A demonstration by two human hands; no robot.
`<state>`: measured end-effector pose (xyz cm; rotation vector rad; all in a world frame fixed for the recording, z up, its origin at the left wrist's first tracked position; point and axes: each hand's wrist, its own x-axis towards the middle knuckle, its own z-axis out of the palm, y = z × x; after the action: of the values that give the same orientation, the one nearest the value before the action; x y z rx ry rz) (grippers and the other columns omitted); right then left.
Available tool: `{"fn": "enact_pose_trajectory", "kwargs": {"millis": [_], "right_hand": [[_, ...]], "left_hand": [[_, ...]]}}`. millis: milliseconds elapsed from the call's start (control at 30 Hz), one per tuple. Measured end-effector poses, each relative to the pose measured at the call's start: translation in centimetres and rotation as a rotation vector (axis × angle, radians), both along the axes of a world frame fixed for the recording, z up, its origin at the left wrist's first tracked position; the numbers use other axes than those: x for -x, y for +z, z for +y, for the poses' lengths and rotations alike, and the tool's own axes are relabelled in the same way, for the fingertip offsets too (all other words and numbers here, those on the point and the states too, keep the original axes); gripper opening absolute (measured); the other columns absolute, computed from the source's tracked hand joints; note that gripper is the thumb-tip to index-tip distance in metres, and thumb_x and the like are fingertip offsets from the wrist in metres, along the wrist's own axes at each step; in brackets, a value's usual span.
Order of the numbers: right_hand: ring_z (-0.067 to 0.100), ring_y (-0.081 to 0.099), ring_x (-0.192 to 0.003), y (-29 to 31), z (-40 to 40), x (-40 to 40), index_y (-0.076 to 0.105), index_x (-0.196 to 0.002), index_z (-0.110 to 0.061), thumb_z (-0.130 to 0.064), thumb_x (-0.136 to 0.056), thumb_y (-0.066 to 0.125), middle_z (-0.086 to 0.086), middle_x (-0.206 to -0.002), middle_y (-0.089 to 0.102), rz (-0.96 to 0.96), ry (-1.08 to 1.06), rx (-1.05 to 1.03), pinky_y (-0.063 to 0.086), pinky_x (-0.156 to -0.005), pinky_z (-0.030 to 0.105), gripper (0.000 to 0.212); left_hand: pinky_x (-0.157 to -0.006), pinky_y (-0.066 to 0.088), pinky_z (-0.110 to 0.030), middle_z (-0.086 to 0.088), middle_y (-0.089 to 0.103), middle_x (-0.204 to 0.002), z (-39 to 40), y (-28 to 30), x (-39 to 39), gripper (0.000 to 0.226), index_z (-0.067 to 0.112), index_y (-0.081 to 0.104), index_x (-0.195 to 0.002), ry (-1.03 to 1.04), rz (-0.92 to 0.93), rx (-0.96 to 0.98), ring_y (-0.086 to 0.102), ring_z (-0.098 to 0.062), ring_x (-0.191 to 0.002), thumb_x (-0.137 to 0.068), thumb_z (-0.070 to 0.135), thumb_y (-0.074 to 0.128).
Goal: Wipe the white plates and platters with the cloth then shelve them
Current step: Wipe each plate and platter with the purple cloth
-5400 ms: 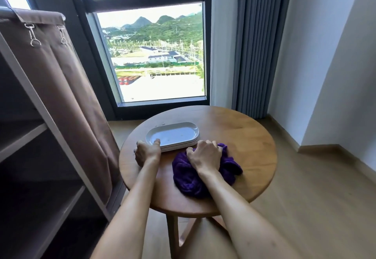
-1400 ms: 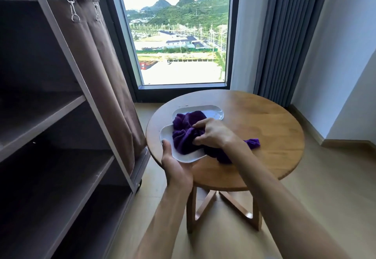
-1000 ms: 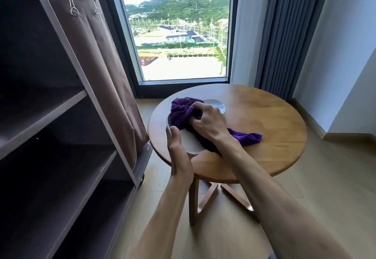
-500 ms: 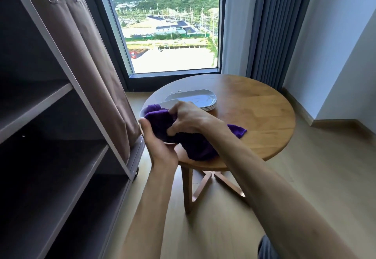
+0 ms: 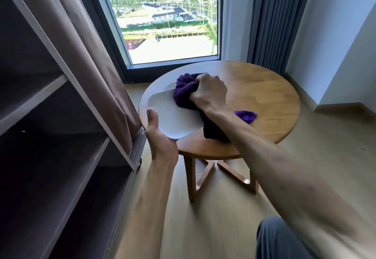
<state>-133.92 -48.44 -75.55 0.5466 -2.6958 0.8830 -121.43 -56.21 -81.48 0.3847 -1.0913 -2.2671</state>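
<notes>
A round wooden surface point(image 5: 264, 99) stands before a tall window point(image 5: 162, 18), with grey curtains point(image 5: 274, 20) at 1 o'clock and a wood-look floor point(image 5: 213, 218) beneath. At the surface's 9 o'clock edge a white platter point(image 5: 173, 116) is held tilted, partly over the rim. The left hand point(image 5: 160, 138) carries it from below at its near corner, thumb lying on the top face, the grip grasping the platter. The right hand point(image 5: 209, 92) is clenched round a bunched purple cloth point(image 5: 184, 93) and presses it onto the platter's far end; a loose tail of the cloth trails under the forearm, one corner resting on the wood at 3 o'clock from the platter. Behind the cloth, at 12 o'clock, a white edge of more platters point(image 5: 169, 84) peeks out. At 9 o'clock from the surface stands a dark shelf unit point(image 5: 50, 136) with a brown fabric cover point(image 5: 85, 44) drawn aside.
</notes>
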Motion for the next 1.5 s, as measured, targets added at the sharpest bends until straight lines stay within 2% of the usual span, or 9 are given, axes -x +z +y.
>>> {"fn": "enact_pose_trajectory", "kwargs": {"millis": [133,367,467,600,733,967,1267,1367,1500], "right_hand": [[0.032,0.056,-0.072,0.3,-1.6,-1.2,0.059,-0.072,-0.017,-0.014,-0.073,0.063,0.001,-0.061,0.050,-0.012,0.157,0.128,0.036,-0.061,0.030,0.005],[0.030,0.062,-0.092,0.8,-4.2,-4.4,0.060,-0.111,-0.016,-0.017,-0.085,0.067,0.010,-0.098,0.068,-0.011,0.478,0.093,0.049,-0.076,0.036,0.027],[0.018,0.058,-0.083,0.9,-2.7,-4.3,0.068,-0.100,-0.021,-0.011,-0.082,0.068,0.000,-0.088,0.066,-0.143,0.540,0.095,0.040,-0.061,0.010,0.020],[0.006,0.052,-0.068,1.0,-0.8,-4.3,0.072,-0.085,-0.025,-0.019,-0.075,0.077,-0.006,-0.076,0.061,-0.201,0.531,0.060,0.036,-0.052,0.008,0.013],[0.018,0.061,-0.086,0.6,-0.7,-4.5,0.066,-0.075,-0.023,-0.023,-0.071,0.080,-0.003,-0.083,0.065,-0.259,0.462,0.017,0.051,-0.077,0.035,0.015],[0.026,0.057,-0.102,-1.1,-0.2,-4.8,0.053,-0.093,-0.030,-0.030,-0.070,0.081,-0.003,-0.098,0.064,-0.280,0.303,-0.068,0.038,-0.099,0.044,0.036],[0.028,0.065,-0.100,-4.1,4.2,-1.6,0.064,-0.109,-0.026,-0.027,-0.070,0.075,0.003,-0.107,0.068,-0.155,-0.049,0.266,0.050,-0.079,0.033,0.041],[0.036,0.063,-0.093,-3.9,4.1,-0.8,0.062,-0.114,-0.021,-0.023,-0.077,0.067,0.010,-0.108,0.062,-0.068,-0.164,0.302,0.042,-0.071,0.033,0.038],[0.037,0.062,-0.093,-2.2,3.6,0.3,0.064,-0.112,-0.019,-0.021,-0.079,0.066,0.011,-0.106,0.065,-0.059,-0.166,0.377,0.040,-0.072,0.031,0.033]], "left_hand": [[-0.095,0.058,-0.049,-0.010,0.073,-0.123,-0.3,-0.2,0.8,0.052,0.019,0.062,-0.136,-0.006,-0.033,-0.006,0.070,-0.030,-0.114,-0.106,0.053,0.038],[-0.074,0.062,-0.048,0.007,0.076,-0.118,-1.0,0.6,3.1,0.062,0.046,0.077,-0.105,0.006,-0.062,-0.065,0.073,-0.020,-0.106,-0.094,0.081,0.028],[-0.090,0.057,-0.060,-0.008,0.069,-0.132,-1.2,0.8,3.4,0.074,0.029,0.071,-0.125,0.023,0.042,-0.134,0.063,-0.034,-0.124,-0.092,0.082,0.031],[-0.114,0.034,-0.068,-0.021,0.063,-0.134,-1.0,0.6,3.6,0.087,0.006,0.058,-0.141,0.025,0.129,-0.212,0.052,-0.045,-0.135,-0.096,0.076,0.031],[-0.117,0.034,-0.063,-0.025,0.053,-0.147,-0.3,0.3,3.4,0.092,0.007,0.057,-0.143,0.028,0.086,-0.306,0.051,-0.044,-0.136,-0.094,0.079,0.029],[-0.117,0.038,-0.052,-0.023,0.053,-0.148,-0.3,-0.2,2.5,0.094,0.009,0.054,-0.147,-0.014,0.095,-0.391,0.052,-0.041,-0.136,-0.092,0.081,0.028],[-0.105,0.047,-0.064,-0.021,0.066,-0.134,0.2,1.0,1.5,0.043,0.015,0.061,-0.138,-0.004,-0.074,-0.219,0.061,-0.044,-0.124,-0.100,0.029,0.047],[-0.091,0.058,-0.058,-0.010,0.078,-0.105,1.3,1.2,1.3,0.029,0.027,0.077,-0.104,0.040,-0.068,-0.073,0.074,-0.031,-0.095,-0.103,0.025,0.047],[-0.077,0.063,-0.044,0.004,0.078,-0.093,2.4,1.9,1.3,0.032,0.038,0.075,-0.103,0.012,-0.059,0.118,0.075,-0.017,-0.086,-0.102,0.027,0.045]]}}
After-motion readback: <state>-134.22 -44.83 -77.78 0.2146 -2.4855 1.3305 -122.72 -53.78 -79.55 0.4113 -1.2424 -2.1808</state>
